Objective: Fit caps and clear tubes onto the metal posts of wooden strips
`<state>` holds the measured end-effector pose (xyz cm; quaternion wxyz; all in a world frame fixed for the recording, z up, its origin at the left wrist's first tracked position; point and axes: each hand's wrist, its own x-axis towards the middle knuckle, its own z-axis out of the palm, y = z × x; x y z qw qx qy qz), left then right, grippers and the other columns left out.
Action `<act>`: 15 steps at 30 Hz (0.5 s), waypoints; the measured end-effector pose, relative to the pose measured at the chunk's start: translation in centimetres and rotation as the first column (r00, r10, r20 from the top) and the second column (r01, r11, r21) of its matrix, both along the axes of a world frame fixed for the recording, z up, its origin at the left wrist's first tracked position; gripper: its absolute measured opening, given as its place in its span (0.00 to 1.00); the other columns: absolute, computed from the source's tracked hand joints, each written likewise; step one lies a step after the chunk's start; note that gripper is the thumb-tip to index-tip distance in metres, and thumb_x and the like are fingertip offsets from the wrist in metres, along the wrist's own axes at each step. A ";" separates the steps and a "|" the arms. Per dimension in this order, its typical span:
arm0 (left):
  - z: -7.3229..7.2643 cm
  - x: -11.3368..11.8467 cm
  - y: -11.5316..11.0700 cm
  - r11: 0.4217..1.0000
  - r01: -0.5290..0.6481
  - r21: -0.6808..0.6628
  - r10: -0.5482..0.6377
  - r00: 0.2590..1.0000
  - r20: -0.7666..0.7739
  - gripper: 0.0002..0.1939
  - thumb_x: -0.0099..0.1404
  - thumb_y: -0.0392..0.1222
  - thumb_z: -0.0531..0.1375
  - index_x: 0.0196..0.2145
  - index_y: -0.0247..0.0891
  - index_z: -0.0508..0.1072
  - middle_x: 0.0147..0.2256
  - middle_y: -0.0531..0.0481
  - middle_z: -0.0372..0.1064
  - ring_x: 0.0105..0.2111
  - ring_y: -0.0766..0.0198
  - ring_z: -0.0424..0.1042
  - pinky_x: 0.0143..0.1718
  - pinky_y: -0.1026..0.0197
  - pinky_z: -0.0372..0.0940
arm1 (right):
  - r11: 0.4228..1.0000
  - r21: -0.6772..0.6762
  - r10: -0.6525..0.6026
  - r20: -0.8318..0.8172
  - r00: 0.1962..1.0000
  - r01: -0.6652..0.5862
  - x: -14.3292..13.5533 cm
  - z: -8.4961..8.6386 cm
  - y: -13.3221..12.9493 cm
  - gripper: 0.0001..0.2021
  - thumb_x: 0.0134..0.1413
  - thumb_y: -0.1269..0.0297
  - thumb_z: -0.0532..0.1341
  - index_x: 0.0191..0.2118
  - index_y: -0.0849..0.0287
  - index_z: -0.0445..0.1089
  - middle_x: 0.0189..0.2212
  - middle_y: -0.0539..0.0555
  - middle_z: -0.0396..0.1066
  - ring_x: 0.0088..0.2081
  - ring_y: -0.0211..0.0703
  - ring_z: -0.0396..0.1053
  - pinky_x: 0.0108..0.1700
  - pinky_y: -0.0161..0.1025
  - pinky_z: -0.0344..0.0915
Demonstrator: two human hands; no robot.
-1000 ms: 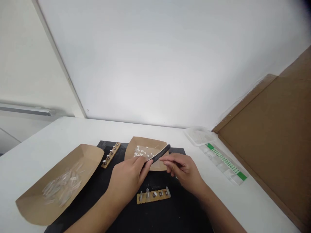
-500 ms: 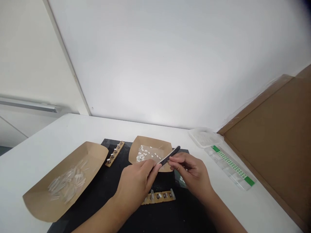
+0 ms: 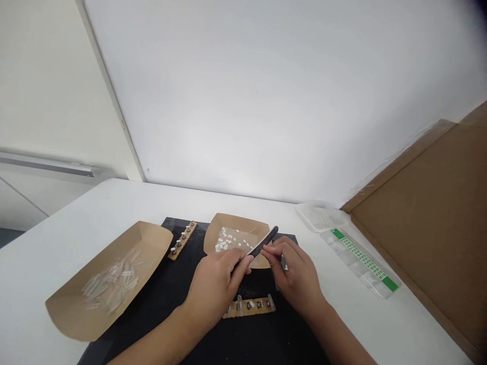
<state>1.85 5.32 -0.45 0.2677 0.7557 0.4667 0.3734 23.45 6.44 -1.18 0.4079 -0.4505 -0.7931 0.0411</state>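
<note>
A slim dark bar with a light edge (image 3: 269, 237) slants up to the right over the smaller cardboard tray (image 3: 243, 221). My left hand (image 3: 216, 279) grips its lower end between thumb and fingers. The fingertips of my right hand (image 3: 292, 268) are pinched together against the bar's side; anything between them is too small to make out. White small pieces (image 3: 224, 241) lie in that tray. Below my hands, a tan strip (image 3: 249, 307) with metal parts and clear upright pieces rests on the black mat (image 3: 243, 339).
A larger cardboard tray (image 3: 68, 289) with clear plastic pieces (image 3: 114, 284) stands left. Another tan strip (image 3: 183, 240) lies beside it. At the right are a clear container (image 3: 321, 215), a plastic case with a green label (image 3: 363, 259) and a cardboard box (image 3: 429, 213).
My right hand has shifted slightly left and its fingers have drawn closer along the dark bar. The bar's upper tip has moved a little left. The view has shifted slightly.
</note>
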 end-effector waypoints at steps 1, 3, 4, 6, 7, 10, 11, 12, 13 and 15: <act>-0.1 0.0 0.1 1.000 0.001 0.004 -0.001 1.000 0.002 0.16 0.79 0.44 0.56 0.33 0.41 0.77 0.31 0.55 0.80 0.32 0.61 0.78 0.37 0.62 0.64 | 1.000 -0.010 -0.006 0.003 1.000 0.006 0.0 -0.1 0.0 0.04 0.72 0.68 0.62 0.41 0.54 0.70 0.34 0.52 0.71 0.36 0.45 0.72 0.37 0.41 0.68; -0.2 0.0 0.2 1.000 0.005 0.013 -0.005 1.000 0.005 0.15 0.78 0.44 0.57 0.34 0.41 0.77 0.31 0.55 0.79 0.31 0.61 0.78 0.36 0.62 0.63 | 0.999 -0.025 -0.021 0.012 1.000 0.021 -0.2 -0.4 0.1 0.05 0.72 0.68 0.60 0.40 0.54 0.68 0.34 0.52 0.71 0.36 0.45 0.71 0.37 0.41 0.67; -0.2 -0.1 0.4 1.000 0.013 0.020 -0.013 1.000 0.005 0.15 0.78 0.43 0.57 0.33 0.41 0.77 0.30 0.54 0.79 0.31 0.61 0.77 0.36 0.62 0.63 | 0.999 -0.025 -0.024 0.019 1.000 0.025 -0.3 -0.4 0.1 0.06 0.73 0.68 0.60 0.39 0.54 0.67 0.33 0.51 0.70 0.35 0.45 0.71 0.36 0.41 0.67; -0.2 -0.3 0.7 0.999 0.035 0.038 -0.035 0.999 0.003 0.15 0.77 0.42 0.58 0.32 0.40 0.77 0.29 0.54 0.78 0.30 0.61 0.77 0.36 0.62 0.63 | 1.000 -0.014 -0.025 0.032 0.999 0.026 -0.6 -0.6 0.2 0.08 0.73 0.69 0.58 0.38 0.54 0.64 0.32 0.51 0.69 0.34 0.44 0.70 0.35 0.41 0.66; -0.2 -0.4 0.9 0.998 0.046 0.044 -0.046 0.999 0.004 0.15 0.77 0.42 0.59 0.31 0.40 0.77 0.29 0.54 0.78 0.31 0.61 0.77 0.36 0.62 0.63 | 1.000 0.001 -0.023 0.034 0.999 0.023 -0.7 -0.6 0.3 0.08 0.73 0.69 0.58 0.37 0.54 0.63 0.31 0.51 0.69 0.33 0.44 0.69 0.35 0.41 0.65; -0.1 -0.8 1.4 0.998 0.048 0.046 -0.049 0.999 0.011 0.14 0.76 0.43 0.60 0.33 0.40 0.78 0.30 0.54 0.78 0.32 0.61 0.77 0.37 0.62 0.64 | 0.999 0.048 -0.018 0.037 0.999 0.016 -1.2 -0.7 0.5 0.08 0.73 0.70 0.58 0.38 0.54 0.62 0.32 0.51 0.69 0.33 0.44 0.69 0.35 0.41 0.65; -0.1 -0.9 1.5 0.998 0.049 0.044 -0.050 0.999 0.016 0.14 0.77 0.44 0.60 0.34 0.40 0.79 0.30 0.54 0.78 0.32 0.62 0.77 0.37 0.62 0.64 | 0.998 0.062 -0.014 0.041 0.999 0.012 -1.3 -0.7 0.5 0.08 0.73 0.70 0.58 0.38 0.54 0.63 0.31 0.51 0.69 0.33 0.45 0.69 0.34 0.41 0.65; -0.1 -0.9 1.5 0.997 0.057 0.042 -0.058 0.998 0.021 0.14 0.77 0.44 0.59 0.35 0.40 0.80 0.29 0.54 0.78 0.31 0.62 0.77 0.37 0.62 0.64 | 0.997 0.075 -0.012 0.044 0.999 0.008 -1.4 -0.8 0.6 0.08 0.73 0.70 0.58 0.38 0.54 0.63 0.31 0.51 0.69 0.32 0.45 0.69 0.34 0.41 0.65; -0.1 -0.9 1.5 0.997 0.070 0.042 -0.071 0.997 0.029 0.14 0.78 0.44 0.58 0.36 0.40 0.80 0.29 0.55 0.77 0.31 0.63 0.76 0.37 0.63 0.64 | 0.996 0.087 -0.011 0.043 0.999 0.007 -1.5 -0.8 0.7 0.08 0.73 0.70 0.57 0.37 0.54 0.62 0.31 0.51 0.69 0.32 0.45 0.69 0.33 0.41 0.65; -0.1 -0.9 1.5 0.995 0.080 0.055 -0.082 0.996 0.039 0.14 0.78 0.44 0.58 0.36 0.40 0.80 0.28 0.55 0.76 0.30 0.64 0.76 0.36 0.63 0.64 | 0.994 0.108 -0.024 0.039 0.999 0.019 -1.5 -0.9 0.9 0.09 0.73 0.70 0.57 0.37 0.53 0.62 0.30 0.51 0.68 0.32 0.45 0.69 0.33 0.41 0.64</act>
